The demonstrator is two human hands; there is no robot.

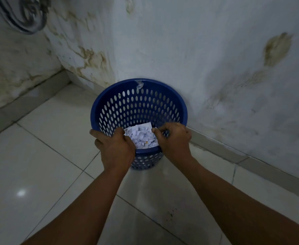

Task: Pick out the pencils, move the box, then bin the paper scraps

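While two hands hold it, a heap of white paper scraps (142, 137) sits over a round blue perforated plastic bin (136, 105).
Fingers of the left hand (116, 146) and right hand (174, 138) curl in, pinching the heap's sides above the bin's near rim; the bin stands at the tiled floor's (39, 156) wall edge.

The head camera looks forward and steeply down, close above a blue bin (147, 153) against the wall (215, 59).

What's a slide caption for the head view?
Left hand and right hand hold paper scraps over a blue bin beside a stained wall.
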